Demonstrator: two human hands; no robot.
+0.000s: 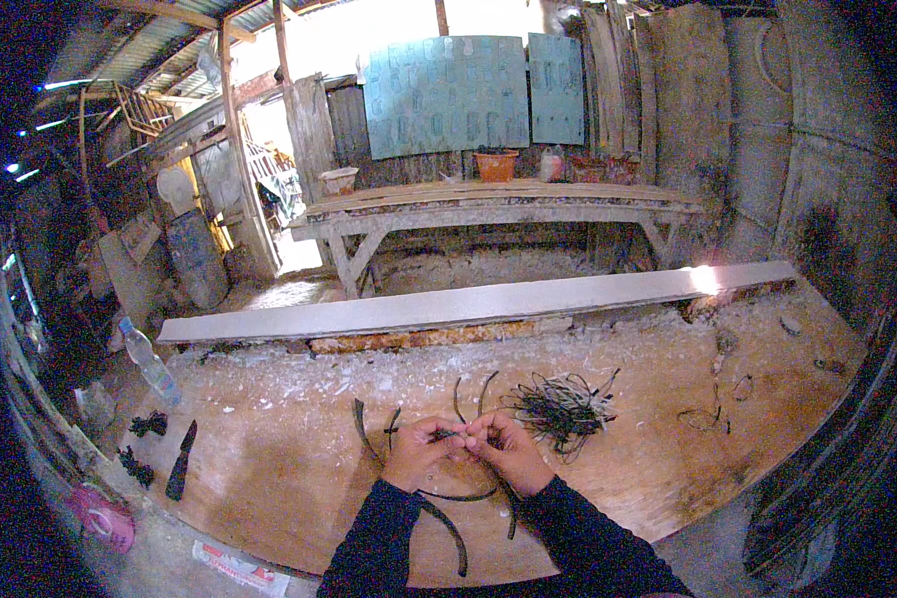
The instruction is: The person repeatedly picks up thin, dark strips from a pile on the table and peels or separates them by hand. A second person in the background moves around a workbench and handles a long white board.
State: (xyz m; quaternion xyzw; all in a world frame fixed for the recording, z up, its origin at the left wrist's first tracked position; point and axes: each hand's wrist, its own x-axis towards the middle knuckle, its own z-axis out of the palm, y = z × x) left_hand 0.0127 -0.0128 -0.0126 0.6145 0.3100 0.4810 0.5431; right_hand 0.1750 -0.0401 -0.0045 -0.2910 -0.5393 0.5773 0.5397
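1. Dark, thin, flexible-looking strand (447,435), pinched between the fingertips of the left hand (421,454) and the right hand (513,450); mostly covered by fingers, material unclear.
2. Broad black curved strip (455,539), lying on the brown wooden counter (269,448) below the left hand, bowed toward the near edge.
3. Thin black cord-like piece (458,498), bent in a shallow arc just below both hands.
4. Other narrow black curved strips (360,419), showing beyond and beside both hands; joined to the held strand or separate, impossible to tell.
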